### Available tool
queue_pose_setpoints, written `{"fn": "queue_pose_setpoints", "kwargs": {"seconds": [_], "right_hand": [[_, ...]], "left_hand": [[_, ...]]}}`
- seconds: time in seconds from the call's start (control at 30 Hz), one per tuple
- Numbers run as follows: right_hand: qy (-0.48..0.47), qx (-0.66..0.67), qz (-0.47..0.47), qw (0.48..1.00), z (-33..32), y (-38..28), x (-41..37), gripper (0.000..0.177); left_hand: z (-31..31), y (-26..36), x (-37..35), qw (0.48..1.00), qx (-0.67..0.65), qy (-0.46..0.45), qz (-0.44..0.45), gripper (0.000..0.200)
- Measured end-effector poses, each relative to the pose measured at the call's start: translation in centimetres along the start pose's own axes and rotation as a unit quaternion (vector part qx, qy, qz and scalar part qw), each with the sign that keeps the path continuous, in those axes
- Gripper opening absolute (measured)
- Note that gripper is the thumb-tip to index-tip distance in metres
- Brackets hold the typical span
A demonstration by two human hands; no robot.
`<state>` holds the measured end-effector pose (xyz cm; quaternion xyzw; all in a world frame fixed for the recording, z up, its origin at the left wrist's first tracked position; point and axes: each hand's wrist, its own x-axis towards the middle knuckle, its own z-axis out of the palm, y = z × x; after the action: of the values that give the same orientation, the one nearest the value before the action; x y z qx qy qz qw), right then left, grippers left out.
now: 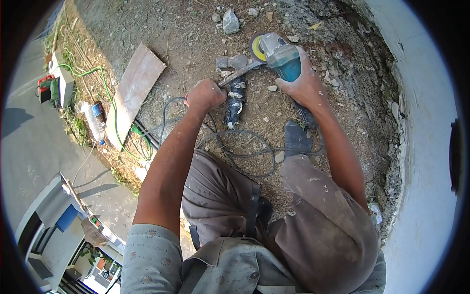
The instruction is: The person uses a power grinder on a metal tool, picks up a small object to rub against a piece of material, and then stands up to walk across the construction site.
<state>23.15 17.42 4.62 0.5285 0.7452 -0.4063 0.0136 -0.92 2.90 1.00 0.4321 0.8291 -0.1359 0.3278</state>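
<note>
My right hand (307,81) is wrapped around the teal body of an angle grinder (283,56). A yellow-faced disc (256,47) sits at the grinder's head, facing left. In my closed left hand (208,94) is a metal chisel (240,73), a long bar slanting up to the right. Its far end meets or lies very near the disc's lower edge; actual contact I cannot make out. A bit of red shows at the other side of that fist. Below the bar, on the dirt, lies a black-wrapped, hammer-like piece (235,105) with a grey blocky end.
A grey cable (267,169) loops over the ground before my knees. At left lie a board (134,90), a green cord (105,81), a plastic bottle (93,120) and a red-and-green tool (48,90). A white wall (431,147) rises on the right. Rocks (230,22) lie ahead.
</note>
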Motion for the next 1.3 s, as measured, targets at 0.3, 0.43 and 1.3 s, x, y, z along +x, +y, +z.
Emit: {"fn": "queue_pose_setpoints", "kwargs": {"seconds": [0.3, 0.43, 1.3], "right_hand": [[0.049, 0.031, 0.008, 0.998, -1.0, 0.9, -1.4, 0.106], [0.066, 0.023, -0.025, 0.997, 0.3, 2.8, -2.9, 0.106], [0.029, 0.018, -0.001, 0.999, 0.2, 1.5, -2.2, 0.107]], "left_hand": [[-0.1, 0.1, 0.1, 1.000, -0.002, -0.002, -0.005, 0.042], [-0.1, -0.1, 0.2, 1.000, 0.002, -0.006, -0.005, 0.042], [-0.4, 0.2, -0.1, 1.000, -0.005, -0.009, -0.010, 0.041]]}}
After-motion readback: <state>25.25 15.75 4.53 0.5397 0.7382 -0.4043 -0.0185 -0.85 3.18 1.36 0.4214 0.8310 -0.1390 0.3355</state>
